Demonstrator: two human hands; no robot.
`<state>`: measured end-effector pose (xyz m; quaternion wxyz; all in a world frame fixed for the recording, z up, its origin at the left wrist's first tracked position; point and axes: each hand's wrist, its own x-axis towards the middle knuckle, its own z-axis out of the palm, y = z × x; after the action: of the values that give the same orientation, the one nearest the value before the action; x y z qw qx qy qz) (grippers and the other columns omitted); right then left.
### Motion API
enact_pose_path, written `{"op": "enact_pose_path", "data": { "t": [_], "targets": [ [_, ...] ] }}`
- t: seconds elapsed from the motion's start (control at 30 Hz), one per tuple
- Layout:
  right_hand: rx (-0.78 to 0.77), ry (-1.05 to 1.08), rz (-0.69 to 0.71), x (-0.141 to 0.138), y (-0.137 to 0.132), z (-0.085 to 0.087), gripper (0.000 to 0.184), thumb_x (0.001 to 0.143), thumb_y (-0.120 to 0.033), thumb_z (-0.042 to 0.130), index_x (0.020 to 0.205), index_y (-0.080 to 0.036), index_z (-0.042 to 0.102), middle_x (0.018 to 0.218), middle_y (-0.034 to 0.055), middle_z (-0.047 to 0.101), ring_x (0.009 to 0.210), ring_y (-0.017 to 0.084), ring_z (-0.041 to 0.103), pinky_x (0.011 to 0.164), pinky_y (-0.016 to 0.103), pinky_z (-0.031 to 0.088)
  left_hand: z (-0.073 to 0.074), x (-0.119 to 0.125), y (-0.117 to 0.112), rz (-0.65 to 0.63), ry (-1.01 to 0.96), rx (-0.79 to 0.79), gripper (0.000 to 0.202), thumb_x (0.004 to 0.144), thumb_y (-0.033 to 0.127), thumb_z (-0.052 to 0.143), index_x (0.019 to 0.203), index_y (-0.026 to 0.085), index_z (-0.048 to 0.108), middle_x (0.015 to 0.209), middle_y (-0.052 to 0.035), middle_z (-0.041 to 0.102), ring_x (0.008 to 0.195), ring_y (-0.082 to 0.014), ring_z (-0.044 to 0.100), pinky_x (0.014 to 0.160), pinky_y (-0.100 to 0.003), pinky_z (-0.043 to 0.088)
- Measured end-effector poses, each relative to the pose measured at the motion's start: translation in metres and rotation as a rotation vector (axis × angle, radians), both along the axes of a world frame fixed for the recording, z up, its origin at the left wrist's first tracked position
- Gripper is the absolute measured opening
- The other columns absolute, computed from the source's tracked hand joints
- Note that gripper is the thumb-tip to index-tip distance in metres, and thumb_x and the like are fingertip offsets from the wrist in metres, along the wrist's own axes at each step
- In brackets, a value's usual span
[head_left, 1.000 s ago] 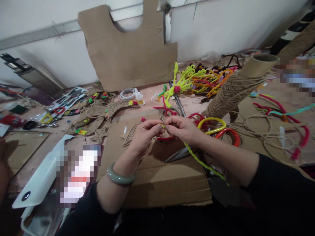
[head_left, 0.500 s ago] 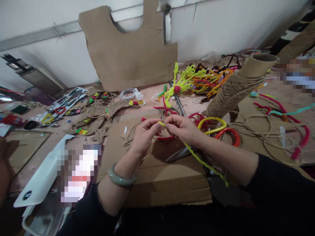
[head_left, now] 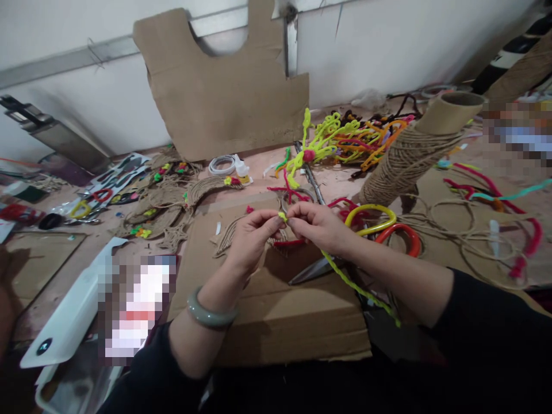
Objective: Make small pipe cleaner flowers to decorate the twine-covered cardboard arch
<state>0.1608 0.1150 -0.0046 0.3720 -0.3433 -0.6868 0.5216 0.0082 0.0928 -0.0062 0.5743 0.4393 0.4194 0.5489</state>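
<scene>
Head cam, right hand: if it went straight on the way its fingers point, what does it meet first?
The right hand points left, at the left hand. First in line is the tip of the yellow-green pipe cleaner that both pinch, then the left fingertips. Depth looks matched, but one view can't confirm it.

Craft workshop: pipe cleaners (head_left: 345, 135), twine spool (head_left: 414, 158), cardboard cutouts (head_left: 224, 98) litter worktable (head_left: 340, 181).
</scene>
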Motion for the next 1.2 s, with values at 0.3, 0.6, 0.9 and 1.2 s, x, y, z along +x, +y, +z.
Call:
{"op": "enact_pose_path", "data": {
  "t": [0.3, 0.6, 0.9, 1.2],
  "targets": [
    [0.158, -0.096, -0.019, 0.0026, 0.0008, -0.0066, 0.013, 0.081, -0.027, 0.049, 0.077, -0.016, 0.054, 0.063, -0.0036, 0.046, 0.056, 0.007, 0.040, 0.052, 0.020, 0.032, 0.0005, -0.0011, -0.0006, 0.020, 0.141, 0.056, 0.009, 0.068, 0.025, 0.068, 0.068, 0.015, 0.067, 0.058, 0.0017, 0.061, 0.050, -0.0050, 0.050, 0.050, -0.017, 0.042],
    [0.286, -0.195, -0.062, 0.0030, -0.0015, -0.0040, 0.012, 0.080, -0.025, 0.049, 0.078, -0.015, 0.056, 0.063, -0.0023, 0.051, 0.058, 0.009, 0.045, 0.055, 0.020, 0.034, 0.0009, 0.0001, -0.0016, 0.042, 0.176, 0.062, 0.009, 0.067, 0.024, 0.068, 0.067, 0.015, 0.064, 0.055, 0.0028, 0.059, 0.048, -0.0049, 0.049, 0.050, -0.017, 0.040],
    [0.411, -0.315, -0.112, 0.0066, -0.0026, -0.0027, 0.016, 0.078, -0.022, 0.048, 0.081, -0.014, 0.061, 0.060, -0.0016, 0.055, 0.054, 0.009, 0.048, 0.053, 0.020, 0.035, 0.0024, -0.0011, -0.0009, 0.003, 0.166, 0.008, 0.012, 0.064, 0.021, 0.070, 0.073, 0.015, 0.064, 0.061, 0.0023, 0.061, 0.050, -0.0056, 0.051, 0.050, -0.018, 0.043],
    [0.441, -0.296, -0.136, 0.0090, -0.0024, -0.0029, 0.013, 0.080, -0.022, 0.048, 0.079, -0.015, 0.060, 0.061, -0.0026, 0.055, 0.055, 0.008, 0.047, 0.054, 0.018, 0.035, 0.0042, -0.0049, -0.0005, 0.010, 0.181, -0.013, 0.013, 0.069, 0.026, 0.067, 0.074, 0.015, 0.065, 0.064, 0.0001, 0.064, 0.051, -0.0070, 0.055, 0.053, -0.020, 0.046]
  ]
}}
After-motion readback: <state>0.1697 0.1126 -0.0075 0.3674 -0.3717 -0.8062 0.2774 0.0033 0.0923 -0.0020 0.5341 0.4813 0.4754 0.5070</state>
